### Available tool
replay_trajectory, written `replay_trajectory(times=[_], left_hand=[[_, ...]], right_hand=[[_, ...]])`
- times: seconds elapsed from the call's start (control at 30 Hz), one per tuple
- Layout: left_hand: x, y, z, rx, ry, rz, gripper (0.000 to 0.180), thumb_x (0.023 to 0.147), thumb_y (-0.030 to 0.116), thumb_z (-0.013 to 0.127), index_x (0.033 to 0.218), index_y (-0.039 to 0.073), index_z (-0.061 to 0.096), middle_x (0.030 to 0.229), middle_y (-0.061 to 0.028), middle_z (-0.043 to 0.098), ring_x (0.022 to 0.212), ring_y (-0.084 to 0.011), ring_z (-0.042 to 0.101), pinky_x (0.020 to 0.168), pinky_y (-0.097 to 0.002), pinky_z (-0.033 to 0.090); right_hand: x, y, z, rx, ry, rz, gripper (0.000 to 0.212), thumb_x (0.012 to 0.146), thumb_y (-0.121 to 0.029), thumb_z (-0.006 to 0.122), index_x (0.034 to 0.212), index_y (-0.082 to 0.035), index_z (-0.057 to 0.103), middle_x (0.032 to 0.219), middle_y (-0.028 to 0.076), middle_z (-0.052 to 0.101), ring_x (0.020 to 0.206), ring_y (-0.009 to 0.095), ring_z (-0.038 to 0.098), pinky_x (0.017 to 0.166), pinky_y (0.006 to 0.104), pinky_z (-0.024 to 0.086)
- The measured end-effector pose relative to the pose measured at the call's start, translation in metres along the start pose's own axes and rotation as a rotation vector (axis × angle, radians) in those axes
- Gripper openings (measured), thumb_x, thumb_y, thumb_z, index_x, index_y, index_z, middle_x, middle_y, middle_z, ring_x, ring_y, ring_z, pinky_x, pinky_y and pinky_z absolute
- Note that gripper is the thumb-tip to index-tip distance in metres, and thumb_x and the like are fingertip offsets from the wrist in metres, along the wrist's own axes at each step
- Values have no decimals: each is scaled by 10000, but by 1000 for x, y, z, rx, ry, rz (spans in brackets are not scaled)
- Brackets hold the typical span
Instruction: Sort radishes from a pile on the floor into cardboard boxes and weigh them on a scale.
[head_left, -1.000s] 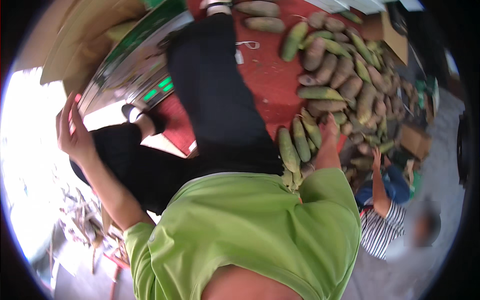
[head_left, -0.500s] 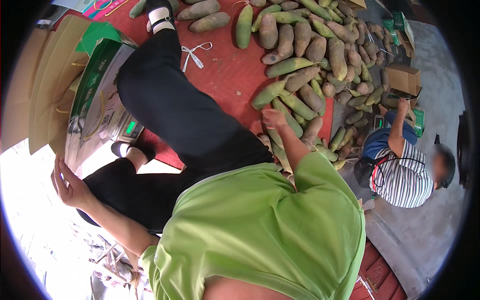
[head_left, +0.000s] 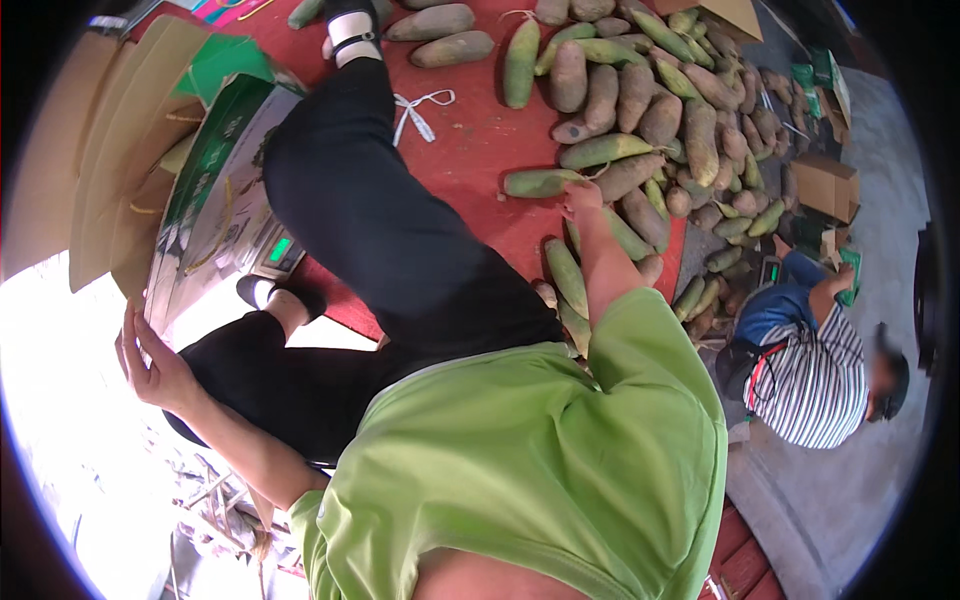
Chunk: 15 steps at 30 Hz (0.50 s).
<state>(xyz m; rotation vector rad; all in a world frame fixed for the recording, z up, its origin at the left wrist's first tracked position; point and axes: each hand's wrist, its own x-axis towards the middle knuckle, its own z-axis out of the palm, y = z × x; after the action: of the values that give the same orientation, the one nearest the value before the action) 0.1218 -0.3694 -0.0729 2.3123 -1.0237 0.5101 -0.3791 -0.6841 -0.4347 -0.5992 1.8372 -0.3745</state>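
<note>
My right hand (head_left: 583, 198) reaches into a heap of green radishes, its fingers closed at the right end of one green radish (head_left: 538, 183) lying almost level. Several more radishes crowd around it: a green one (head_left: 605, 151) just above, brownish soil-covered ones (head_left: 630, 177) beside my fingers, and another green one (head_left: 567, 275) below my wrist. On the left, my left hand (head_left: 158, 375) is raised with its fingers apart and nothing in it, near the lower edge of an open cardboard box (head_left: 110, 180).
The box stands on a scale with a lit green display (head_left: 281, 250). A white tie (head_left: 415, 115) lies on the red mat (head_left: 465, 150). At right, another person in a striped shirt (head_left: 815, 370) sits by small cartons (head_left: 828, 188) and a second scale (head_left: 770, 270).
My right hand has moved up the heap onto the green radish, which has swung from slanted to nearly level. The whole view has shifted slightly. My left hand stays raised and open.
</note>
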Motion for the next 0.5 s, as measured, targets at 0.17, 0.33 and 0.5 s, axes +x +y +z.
replay_trajectory(times=[0.17, 0.33, 0.5], left_hand=[[2, 12, 5, -41, -34, -7, 211, 886, -72, 546, 1062, -43, 659, 962, -126, 682, 882, -192, 655, 758, -288, 523], [2, 10, 2, -35, 16, 28, 177, 848, -50, 620, 1002, -5, 695, 933, -105, 692, 840, -158, 655, 745, -259, 517], [0, 7, -2, -60, 50, 0, 193, 837, -35, 642, 1014, 12, 700, 889, -96, 683, 798, -140, 641, 706, -241, 502]], right_hand=[[32, 6, 1, 254, 93, 342, 407, 783, -190, 741, 1136, -88, 565, 1107, 106, 552, 909, 281, 554, 737, 469, 507], [36, 4, 19, 195, 20, 412, 561, 820, -379, 699, 1248, -115, 450, 1161, 105, 504, 1008, 284, 520, 813, 440, 496], [26, -11, 31, 258, 60, 489, 574, 704, -169, 820, 1185, -133, 507, 1111, 76, 537, 939, 277, 533, 740, 418, 496]])
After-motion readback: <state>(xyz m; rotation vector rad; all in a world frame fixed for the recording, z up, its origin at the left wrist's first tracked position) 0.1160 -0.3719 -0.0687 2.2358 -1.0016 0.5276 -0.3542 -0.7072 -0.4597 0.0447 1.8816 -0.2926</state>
